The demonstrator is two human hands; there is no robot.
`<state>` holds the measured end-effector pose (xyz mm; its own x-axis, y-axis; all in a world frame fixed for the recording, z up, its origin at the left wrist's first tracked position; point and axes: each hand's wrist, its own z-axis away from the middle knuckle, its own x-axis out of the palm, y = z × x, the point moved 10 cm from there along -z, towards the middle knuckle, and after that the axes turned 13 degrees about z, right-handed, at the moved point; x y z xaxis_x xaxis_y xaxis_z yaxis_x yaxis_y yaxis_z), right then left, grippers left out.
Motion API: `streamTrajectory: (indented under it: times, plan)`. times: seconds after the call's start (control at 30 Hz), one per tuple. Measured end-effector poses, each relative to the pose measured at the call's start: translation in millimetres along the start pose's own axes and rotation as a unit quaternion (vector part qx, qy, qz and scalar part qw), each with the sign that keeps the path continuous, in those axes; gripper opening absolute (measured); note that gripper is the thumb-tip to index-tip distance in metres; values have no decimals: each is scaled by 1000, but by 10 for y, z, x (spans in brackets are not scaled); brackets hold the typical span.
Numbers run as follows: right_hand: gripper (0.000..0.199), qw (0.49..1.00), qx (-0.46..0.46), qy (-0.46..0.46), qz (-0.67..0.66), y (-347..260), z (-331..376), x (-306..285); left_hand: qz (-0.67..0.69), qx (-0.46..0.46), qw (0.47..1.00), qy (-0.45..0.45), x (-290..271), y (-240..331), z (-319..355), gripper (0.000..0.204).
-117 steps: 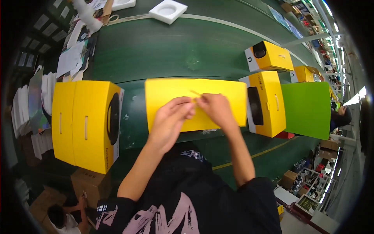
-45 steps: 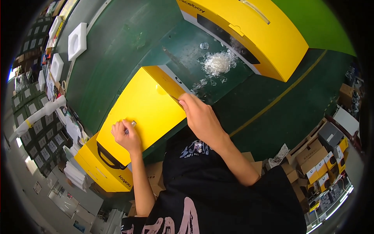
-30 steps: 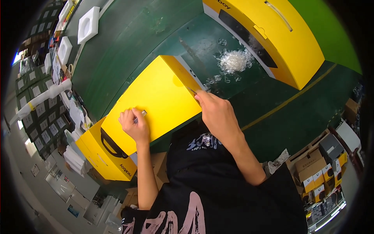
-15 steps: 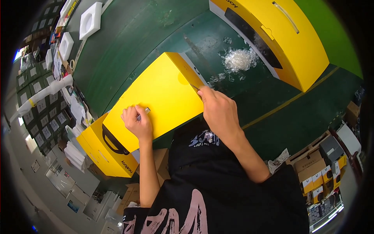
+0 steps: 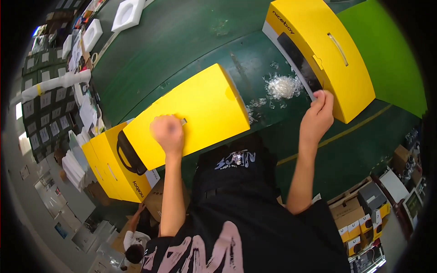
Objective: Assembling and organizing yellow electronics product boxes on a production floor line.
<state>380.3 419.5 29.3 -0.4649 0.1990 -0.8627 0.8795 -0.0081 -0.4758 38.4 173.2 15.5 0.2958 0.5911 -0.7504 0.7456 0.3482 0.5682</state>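
Note:
My left hand is closed on top of a large yellow carton lying on the green table. A small grey end juts out of that fist; the rest of the thing is hidden. My right hand is pinched at the near end of a second yellow carton, which has a dark printed panel and a pale strap handle. A thin dark tip seems to show above its fingertips, too small to name. Between the cartons lies a pile of small clear plastic bits.
Beside my left forearm stands another yellow carton with a strap handle. White foam pieces lie at the far left of the table. Smaller boxes are stacked low at right. Another person is at lower left.
My right hand has moved from the middle carton's right end across to the right-hand carton. My left hand stays closed on the middle carton. The view has shifted slightly.

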Motion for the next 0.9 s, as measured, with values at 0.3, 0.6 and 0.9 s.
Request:
streamTrajectory:
  times: [0.3,0.6,0.9]
  plan:
    - [62,879,61,-450,-142,-593,814,1317,15,-18,1000,11,-45,-8,-19,26]
    - [53,855,-35,-495,-153,-836,784,1474,44,-5,999,30,-108,59,-63,27]
    - [31,690,84,-665,-275,-860,960,1537,51,5,997,50,-154,46,-73,29]
